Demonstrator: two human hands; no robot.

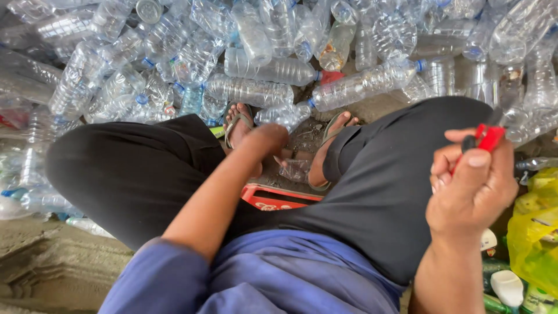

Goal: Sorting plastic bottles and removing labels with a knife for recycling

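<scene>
A heap of clear plastic bottles (256, 64) covers the ground ahead, a few with blue caps. Bare, dusty concrete floor (52, 267) shows at lower left, rough and cracked. A yellow plastic bag (532, 232) lies at the far right. Daylight is soft and even.

A single head-worn camera looks steeply down from close above the seated person's lap and sandalled feet, facing forward onto the heap of clear plastic bottles (279, 70)

A heap of bottles (273, 70) lies beyond the sandalled feet (238, 125), a crate (273, 197) beneath the knees, bags (532, 232) at right.
</scene>
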